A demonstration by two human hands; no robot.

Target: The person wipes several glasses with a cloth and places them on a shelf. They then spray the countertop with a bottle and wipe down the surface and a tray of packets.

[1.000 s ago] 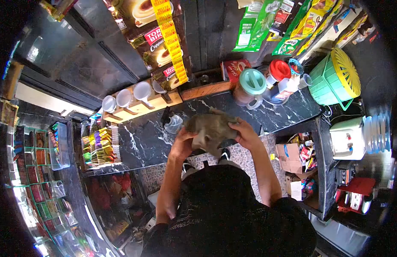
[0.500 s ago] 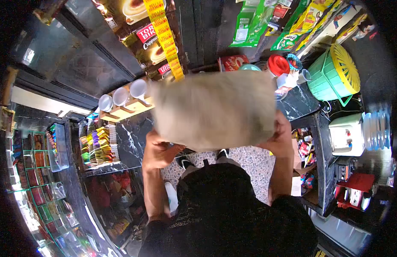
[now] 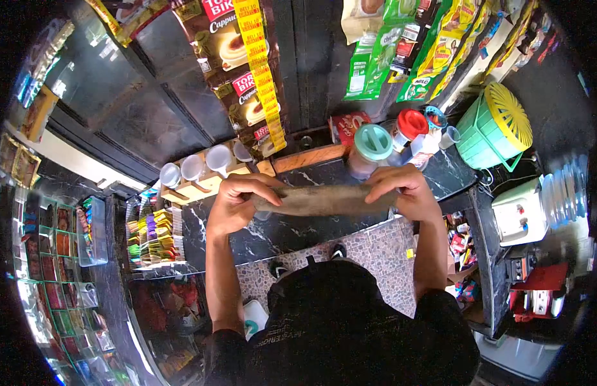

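A grey-brown cloth [image 3: 324, 200] is stretched level between my two hands, seen as a narrow band in front of my chest. My left hand [image 3: 239, 204] grips its left end, thumb and fingers closed over it. At the other end my right hand [image 3: 406, 192] pinches the cloth in the same way. Beneath and beyond it lies the black marbled counter [image 3: 298, 235]. Just past my right hand stands a clear jar with a teal lid [image 3: 374, 143].
Cups in a wooden holder [image 3: 192, 168] and a row of sachets [image 3: 158, 235] sit on the left. A red-lidded jar [image 3: 412, 123] and a green basket with a yellow top [image 3: 495, 125] stand at the right. Coffee packs [image 3: 237, 51] hang above the counter.
The cloth has gone from a broad, blurred face to a thin band held lower. Both hands have risen slightly in view, and the teal-lidded jar behind is now uncovered.
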